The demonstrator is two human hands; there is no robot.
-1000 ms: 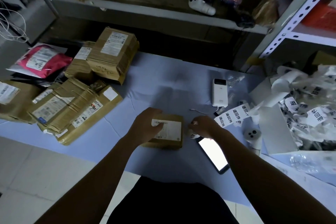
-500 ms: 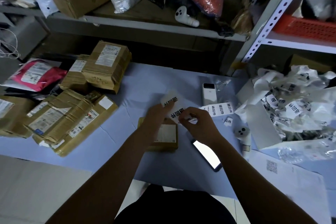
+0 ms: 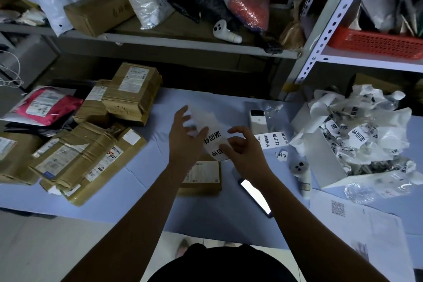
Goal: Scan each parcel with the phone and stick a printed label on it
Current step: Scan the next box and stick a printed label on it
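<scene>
A small brown parcel (image 3: 207, 175) with a white shipping label lies on the blue table (image 3: 142, 181), partly hidden under my forearms. Above it I hold a white label strip (image 3: 212, 142) printed with black characters. My left hand (image 3: 184, 137) has its fingers spread, with its thumb against the strip's upper part. The strip's lower end is pinched by my right hand (image 3: 242, 151). The phone (image 3: 255, 197) lies screen-up and lit, just right of the parcel.
Several taped brown parcels (image 3: 87, 158) and a pink mailer (image 3: 45, 105) are piled at the left. A white power bank (image 3: 258, 120), more printed labels (image 3: 272, 141), a white handheld device (image 3: 301, 171) and a box of crumpled backing paper (image 3: 357, 139) are at the right. Shelves stand behind.
My left hand left the parcel and both hands rose above it with the label strip. The strip is now stretched between them and my left fingers have spread.
</scene>
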